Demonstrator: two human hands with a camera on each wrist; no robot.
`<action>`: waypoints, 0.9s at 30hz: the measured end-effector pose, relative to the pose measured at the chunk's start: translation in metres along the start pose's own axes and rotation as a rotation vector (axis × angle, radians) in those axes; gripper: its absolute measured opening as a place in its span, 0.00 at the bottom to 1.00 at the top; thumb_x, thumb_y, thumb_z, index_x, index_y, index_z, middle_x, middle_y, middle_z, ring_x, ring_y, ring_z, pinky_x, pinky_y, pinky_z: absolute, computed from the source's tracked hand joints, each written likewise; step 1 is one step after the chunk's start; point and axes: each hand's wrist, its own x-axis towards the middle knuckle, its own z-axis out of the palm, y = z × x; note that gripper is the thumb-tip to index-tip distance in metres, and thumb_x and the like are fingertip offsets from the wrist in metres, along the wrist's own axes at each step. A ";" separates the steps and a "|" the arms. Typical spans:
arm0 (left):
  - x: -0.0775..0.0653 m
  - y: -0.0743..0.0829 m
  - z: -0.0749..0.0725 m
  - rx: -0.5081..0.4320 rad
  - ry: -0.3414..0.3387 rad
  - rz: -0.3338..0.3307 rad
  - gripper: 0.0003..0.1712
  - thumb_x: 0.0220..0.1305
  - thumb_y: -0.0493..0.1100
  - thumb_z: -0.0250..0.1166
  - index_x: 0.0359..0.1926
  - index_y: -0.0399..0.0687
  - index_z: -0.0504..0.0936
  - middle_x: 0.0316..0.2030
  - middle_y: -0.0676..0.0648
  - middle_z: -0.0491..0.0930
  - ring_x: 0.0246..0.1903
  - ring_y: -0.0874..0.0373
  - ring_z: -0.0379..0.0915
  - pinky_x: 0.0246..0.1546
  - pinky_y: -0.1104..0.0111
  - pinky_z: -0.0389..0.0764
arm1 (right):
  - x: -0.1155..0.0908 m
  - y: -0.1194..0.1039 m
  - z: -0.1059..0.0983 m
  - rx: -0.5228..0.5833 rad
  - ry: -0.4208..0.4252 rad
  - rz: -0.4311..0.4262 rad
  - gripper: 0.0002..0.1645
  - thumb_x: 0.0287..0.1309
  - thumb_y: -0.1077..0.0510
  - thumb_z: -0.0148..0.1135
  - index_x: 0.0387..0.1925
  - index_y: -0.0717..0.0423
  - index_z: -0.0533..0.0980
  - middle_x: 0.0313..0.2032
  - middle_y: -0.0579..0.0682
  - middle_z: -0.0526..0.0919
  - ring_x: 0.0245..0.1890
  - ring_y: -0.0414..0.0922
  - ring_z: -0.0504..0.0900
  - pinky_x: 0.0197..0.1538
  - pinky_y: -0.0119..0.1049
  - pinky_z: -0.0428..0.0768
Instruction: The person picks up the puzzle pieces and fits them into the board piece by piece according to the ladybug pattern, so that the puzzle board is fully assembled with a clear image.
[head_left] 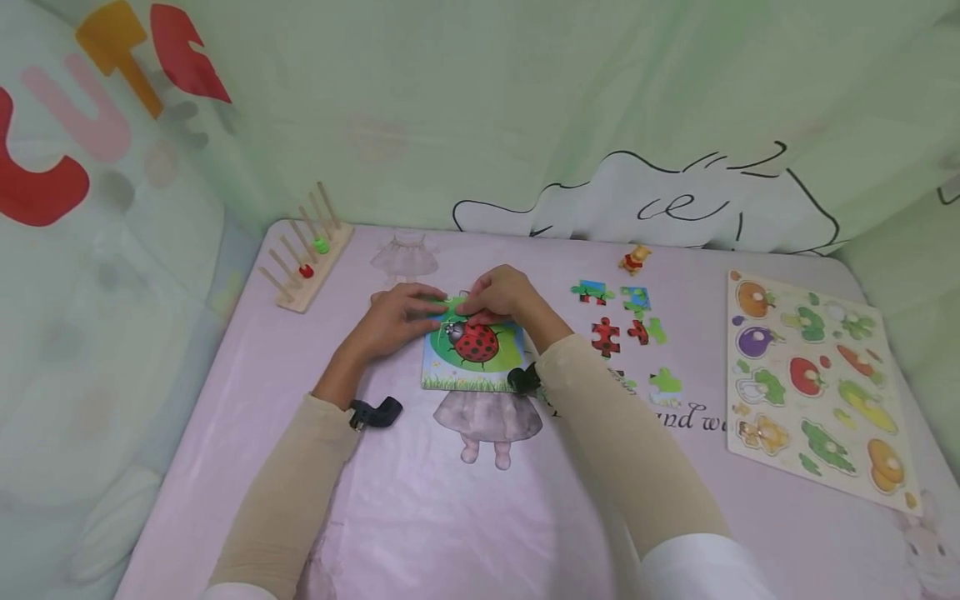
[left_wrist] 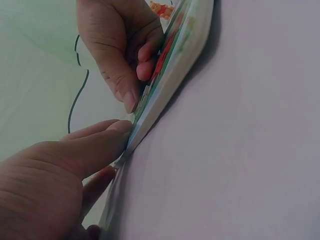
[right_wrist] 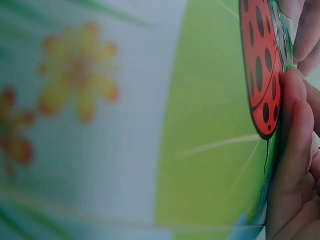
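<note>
A ladybug jigsaw puzzle board (head_left: 450, 375) lies flat in front of the person, its ladybug picture facing up. The left hand (head_left: 397, 318) rests its fairly straight fingers on the board's upper left edge; the left wrist view shows those fingertips (left_wrist: 120, 126) touching it. Over the upper part, beside the ladybug's head, the right hand (head_left: 506, 293) pinches a small puzzle piece (left_wrist: 145, 93) against the board, mostly covered by the fingers. In the right wrist view the right hand (right_wrist: 295, 150) is close against the ladybug's red body (right_wrist: 260, 65).
Several loose puzzle pieces (head_left: 606, 337) are scattered right of the board. A small bear figure (head_left: 634, 260) stands behind them. A wooden vegetable puzzle board (head_left: 817, 392) lies at the far right. At the back left is a wooden peg rack (head_left: 315, 275) with red and green rings.
</note>
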 end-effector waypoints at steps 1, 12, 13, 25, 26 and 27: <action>0.000 0.000 0.000 0.001 -0.002 0.005 0.18 0.65 0.45 0.72 0.55 0.52 0.88 0.62 0.50 0.80 0.68 0.51 0.70 0.57 0.49 0.57 | 0.000 0.000 0.000 0.004 -0.002 0.001 0.12 0.53 0.58 0.79 0.34 0.58 0.82 0.22 0.47 0.85 0.19 0.37 0.85 0.28 0.27 0.82; 0.000 -0.001 0.000 -0.001 -0.012 -0.011 0.18 0.66 0.45 0.72 0.56 0.53 0.87 0.63 0.52 0.80 0.68 0.52 0.69 0.58 0.49 0.56 | 0.004 -0.001 -0.001 -0.010 -0.014 0.015 0.12 0.53 0.58 0.79 0.35 0.58 0.83 0.23 0.47 0.85 0.19 0.37 0.84 0.27 0.27 0.82; 0.000 0.000 0.000 0.000 -0.012 -0.013 0.18 0.66 0.45 0.72 0.56 0.53 0.88 0.63 0.52 0.80 0.68 0.53 0.69 0.58 0.49 0.57 | 0.004 -0.001 -0.001 -0.011 -0.013 0.016 0.12 0.53 0.58 0.79 0.35 0.58 0.83 0.23 0.47 0.85 0.19 0.37 0.84 0.27 0.27 0.82; 0.000 -0.001 0.000 0.000 -0.010 -0.015 0.18 0.66 0.46 0.71 0.56 0.53 0.88 0.63 0.52 0.80 0.69 0.52 0.68 0.59 0.48 0.56 | 0.000 -0.001 -0.001 -0.042 -0.020 -0.016 0.10 0.55 0.57 0.78 0.34 0.57 0.83 0.25 0.47 0.85 0.20 0.36 0.85 0.29 0.26 0.82; 0.000 -0.001 0.000 0.001 -0.012 -0.017 0.18 0.66 0.46 0.71 0.56 0.53 0.88 0.63 0.52 0.80 0.69 0.52 0.68 0.59 0.48 0.56 | -0.001 0.000 -0.002 -0.050 -0.024 -0.025 0.10 0.56 0.57 0.77 0.34 0.57 0.83 0.25 0.47 0.85 0.20 0.36 0.85 0.29 0.26 0.81; 0.000 0.000 0.000 0.003 -0.014 -0.017 0.18 0.66 0.46 0.71 0.56 0.53 0.87 0.63 0.52 0.80 0.69 0.52 0.68 0.59 0.48 0.56 | -0.001 0.000 -0.002 -0.058 -0.030 -0.038 0.10 0.57 0.56 0.76 0.35 0.57 0.83 0.24 0.47 0.84 0.20 0.37 0.85 0.29 0.27 0.81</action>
